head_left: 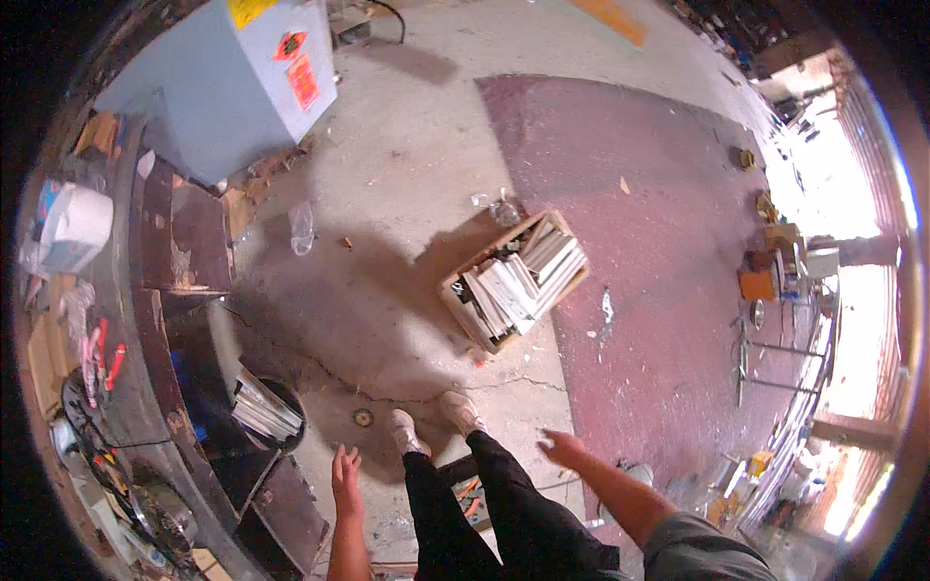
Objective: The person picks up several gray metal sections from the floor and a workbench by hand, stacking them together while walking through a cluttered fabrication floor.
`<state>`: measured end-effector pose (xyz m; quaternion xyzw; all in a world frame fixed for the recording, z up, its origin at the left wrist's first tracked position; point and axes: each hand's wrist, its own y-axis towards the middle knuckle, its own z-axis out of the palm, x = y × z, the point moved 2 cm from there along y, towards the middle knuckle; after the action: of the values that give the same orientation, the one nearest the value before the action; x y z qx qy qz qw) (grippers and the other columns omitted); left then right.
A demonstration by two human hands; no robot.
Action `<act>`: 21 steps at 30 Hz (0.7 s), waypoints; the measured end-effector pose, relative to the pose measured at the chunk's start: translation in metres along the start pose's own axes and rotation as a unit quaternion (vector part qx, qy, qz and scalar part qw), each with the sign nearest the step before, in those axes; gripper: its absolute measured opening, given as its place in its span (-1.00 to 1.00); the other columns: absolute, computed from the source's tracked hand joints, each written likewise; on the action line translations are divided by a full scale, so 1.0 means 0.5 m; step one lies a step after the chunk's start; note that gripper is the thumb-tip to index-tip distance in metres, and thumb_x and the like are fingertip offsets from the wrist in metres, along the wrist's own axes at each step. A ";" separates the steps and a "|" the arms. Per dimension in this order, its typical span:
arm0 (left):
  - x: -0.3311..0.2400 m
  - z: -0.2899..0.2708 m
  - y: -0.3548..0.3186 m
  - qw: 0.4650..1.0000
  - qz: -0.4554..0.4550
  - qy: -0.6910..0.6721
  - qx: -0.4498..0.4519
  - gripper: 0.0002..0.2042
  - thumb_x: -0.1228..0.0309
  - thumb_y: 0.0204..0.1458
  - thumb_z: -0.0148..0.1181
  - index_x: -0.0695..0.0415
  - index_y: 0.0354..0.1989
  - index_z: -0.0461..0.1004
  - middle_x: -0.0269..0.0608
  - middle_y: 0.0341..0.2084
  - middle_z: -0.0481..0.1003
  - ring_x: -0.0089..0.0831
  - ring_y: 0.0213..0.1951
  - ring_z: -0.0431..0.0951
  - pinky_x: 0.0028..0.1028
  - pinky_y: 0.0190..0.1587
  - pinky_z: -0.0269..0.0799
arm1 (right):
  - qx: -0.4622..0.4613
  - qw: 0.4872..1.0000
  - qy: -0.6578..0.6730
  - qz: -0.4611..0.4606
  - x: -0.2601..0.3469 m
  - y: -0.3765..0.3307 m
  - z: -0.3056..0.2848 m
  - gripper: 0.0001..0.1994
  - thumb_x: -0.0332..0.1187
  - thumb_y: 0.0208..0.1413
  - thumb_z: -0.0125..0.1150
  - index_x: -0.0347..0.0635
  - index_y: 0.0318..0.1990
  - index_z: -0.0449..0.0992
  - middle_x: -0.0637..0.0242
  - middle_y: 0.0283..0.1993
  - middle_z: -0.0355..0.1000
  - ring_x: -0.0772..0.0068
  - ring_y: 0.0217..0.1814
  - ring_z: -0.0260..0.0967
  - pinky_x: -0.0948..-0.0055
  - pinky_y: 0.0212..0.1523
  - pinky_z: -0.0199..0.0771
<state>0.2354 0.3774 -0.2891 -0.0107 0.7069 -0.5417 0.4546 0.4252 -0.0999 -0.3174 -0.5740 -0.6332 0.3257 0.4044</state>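
My left hand point(347, 471) hangs open in the air, fingers a little apart, with nothing in it. Closest to it is a dark round bin point(299, 433) holding a bundle of flat white strips point(263, 409). On the other side of my legs, my right hand point(563, 449) is open and empty too, its fingers spread. Ahead of my feet a cardboard box point(469, 327) rests on the floor, packed with long white and pale strips point(508, 290). Neither hand touches the box or the bin.
A cluttered workbench point(155, 387) with red-handled pliers point(115, 366) runs along the left. A large grey cabinet point(208, 92) stands far left. Dark red flooring point(668, 261) covers the right. A metal frame point(781, 351) and assorted items line the right wall. A clear plastic bottle point(302, 229) lies on the floor.
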 end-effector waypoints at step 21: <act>-0.517 0.168 -0.006 0.704 0.151 0.673 0.170 -0.43 0.12 0.26 0.13 0.33 0.27 0.33 0.11 0.01 0.56 -0.11 0.06 0.56 -0.23 0.12 0.41 | -0.043 0.864 0.435 0.251 -0.059 -0.786 0.581 -0.41 0.10 0.15 0.08 -0.04 0.22 0.51 -0.01 0.17 0.49 -0.06 0.22 0.43 0.14 0.27 0.40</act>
<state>0.4407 0.4437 -0.1236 0.5410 0.7130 -0.4400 -0.0726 -0.0139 -0.1646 -0.1106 -0.8140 -0.2407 0.1061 0.5180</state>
